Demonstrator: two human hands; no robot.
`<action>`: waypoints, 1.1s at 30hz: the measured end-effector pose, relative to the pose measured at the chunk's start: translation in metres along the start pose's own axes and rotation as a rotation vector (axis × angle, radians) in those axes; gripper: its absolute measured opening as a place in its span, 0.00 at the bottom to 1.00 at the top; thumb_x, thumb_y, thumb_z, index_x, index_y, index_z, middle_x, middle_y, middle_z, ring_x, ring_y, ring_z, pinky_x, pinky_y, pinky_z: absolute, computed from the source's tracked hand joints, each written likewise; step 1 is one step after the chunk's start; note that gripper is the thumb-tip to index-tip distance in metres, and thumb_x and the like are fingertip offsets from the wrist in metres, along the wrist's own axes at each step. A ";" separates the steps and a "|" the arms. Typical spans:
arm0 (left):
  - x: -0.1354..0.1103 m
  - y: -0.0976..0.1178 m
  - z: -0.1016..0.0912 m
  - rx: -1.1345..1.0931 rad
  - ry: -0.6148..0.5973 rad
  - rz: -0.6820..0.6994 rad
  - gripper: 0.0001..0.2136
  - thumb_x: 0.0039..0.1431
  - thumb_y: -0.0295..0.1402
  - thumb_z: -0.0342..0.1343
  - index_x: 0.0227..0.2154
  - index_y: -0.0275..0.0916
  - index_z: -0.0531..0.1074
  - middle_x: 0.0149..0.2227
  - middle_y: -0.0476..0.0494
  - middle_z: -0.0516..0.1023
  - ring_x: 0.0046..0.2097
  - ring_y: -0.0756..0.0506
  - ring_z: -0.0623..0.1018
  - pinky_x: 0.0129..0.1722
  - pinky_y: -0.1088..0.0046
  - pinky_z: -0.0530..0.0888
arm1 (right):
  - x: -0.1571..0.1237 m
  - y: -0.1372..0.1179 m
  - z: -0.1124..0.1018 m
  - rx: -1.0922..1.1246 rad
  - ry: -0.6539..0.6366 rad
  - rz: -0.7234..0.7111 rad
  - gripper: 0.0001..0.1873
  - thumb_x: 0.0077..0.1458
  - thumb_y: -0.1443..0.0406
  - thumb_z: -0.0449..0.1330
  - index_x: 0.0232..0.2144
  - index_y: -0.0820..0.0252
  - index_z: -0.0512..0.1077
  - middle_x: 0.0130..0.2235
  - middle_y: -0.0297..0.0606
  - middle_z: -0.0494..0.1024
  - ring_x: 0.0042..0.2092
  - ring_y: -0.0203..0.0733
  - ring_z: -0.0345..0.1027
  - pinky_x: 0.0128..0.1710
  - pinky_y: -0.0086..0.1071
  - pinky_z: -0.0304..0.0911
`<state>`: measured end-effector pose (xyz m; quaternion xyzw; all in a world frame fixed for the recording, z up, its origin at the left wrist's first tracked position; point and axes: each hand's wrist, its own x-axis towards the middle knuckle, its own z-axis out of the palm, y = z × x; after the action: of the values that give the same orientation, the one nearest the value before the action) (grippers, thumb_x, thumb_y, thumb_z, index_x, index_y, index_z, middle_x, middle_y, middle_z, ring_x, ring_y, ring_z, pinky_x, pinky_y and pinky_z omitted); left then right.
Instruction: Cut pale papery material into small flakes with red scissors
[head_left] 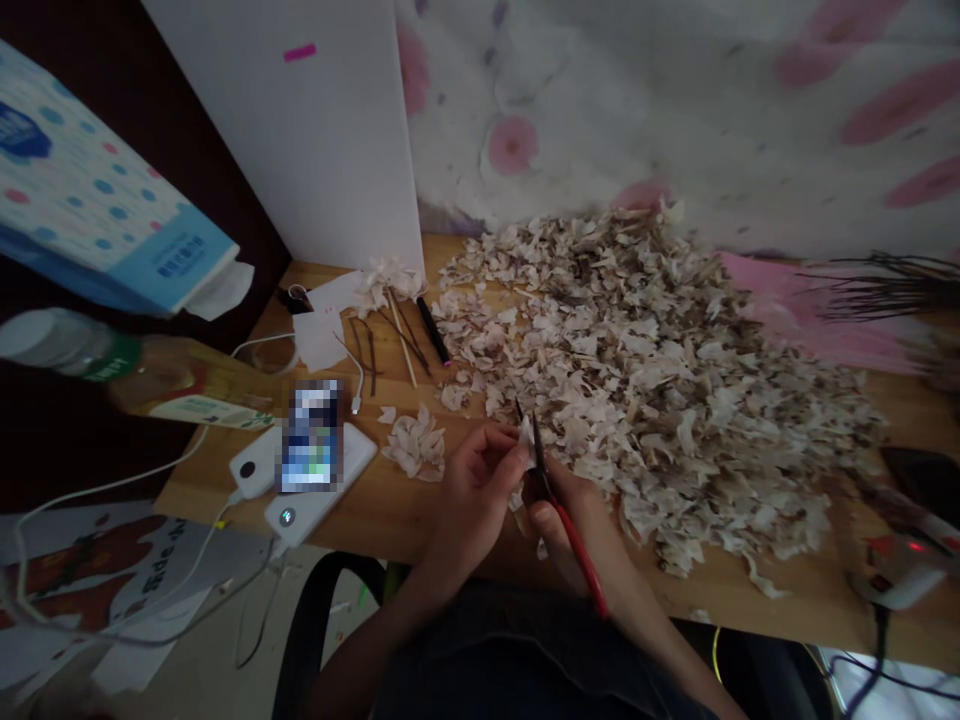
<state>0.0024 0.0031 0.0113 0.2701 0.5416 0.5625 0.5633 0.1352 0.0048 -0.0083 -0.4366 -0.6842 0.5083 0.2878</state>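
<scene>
My left hand (472, 495) pinches a small pale petal-like scrap (527, 442) between finger and thumb. My right hand (570, 525) grips red-handled scissors (576, 540), with their dark blades (534, 450) right at the scrap. A large heap of pale, brown-flecked scraps (637, 380) spreads across the wooden desk (390, 510) just beyond both hands. A smaller heap of scraps (414, 443) lies left of my left hand.
A blurred phone (311, 435) rests on a white power bank (322, 490), with another power bank (255, 465) and cables beside it. Farther back are dark wire stems (371, 350), a black marker (433, 330), a plastic bottle (150, 375) and a tissue box (97, 180).
</scene>
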 end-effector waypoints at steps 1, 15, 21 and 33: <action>0.000 -0.001 0.000 0.001 0.002 -0.001 0.09 0.51 0.37 0.62 0.23 0.39 0.72 0.31 0.47 0.77 0.34 0.49 0.74 0.35 0.74 0.71 | 0.000 0.000 0.000 0.000 -0.002 0.005 0.40 0.58 0.33 0.45 0.41 0.64 0.68 0.24 0.33 0.69 0.23 0.39 0.61 0.23 0.30 0.54; -0.003 -0.002 -0.003 -0.026 0.006 -0.033 0.07 0.50 0.36 0.62 0.25 0.39 0.72 0.29 0.49 0.76 0.31 0.50 0.74 0.32 0.75 0.71 | -0.003 0.001 0.000 -0.046 -0.011 0.048 0.41 0.52 0.30 0.43 0.32 0.61 0.67 0.20 0.32 0.67 0.21 0.38 0.60 0.20 0.29 0.52; -0.003 -0.002 -0.006 -0.021 -0.011 -0.021 0.07 0.51 0.36 0.62 0.24 0.39 0.71 0.26 0.51 0.74 0.29 0.51 0.73 0.31 0.75 0.70 | -0.003 0.000 -0.001 -0.080 -0.018 0.065 0.38 0.54 0.31 0.47 0.31 0.60 0.68 0.20 0.33 0.69 0.21 0.39 0.63 0.20 0.28 0.54; 0.000 -0.008 -0.014 -0.099 -0.054 -0.075 0.07 0.53 0.36 0.63 0.25 0.39 0.75 0.35 0.46 0.80 0.41 0.46 0.78 0.41 0.72 0.71 | -0.008 0.005 -0.005 0.101 0.235 0.052 0.30 0.57 0.39 0.56 0.34 0.60 0.72 0.17 0.28 0.65 0.16 0.35 0.56 0.16 0.27 0.49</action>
<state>-0.0072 -0.0029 0.0000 0.2364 0.5076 0.5597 0.6109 0.1449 0.0007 -0.0112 -0.4956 -0.6076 0.4950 0.3743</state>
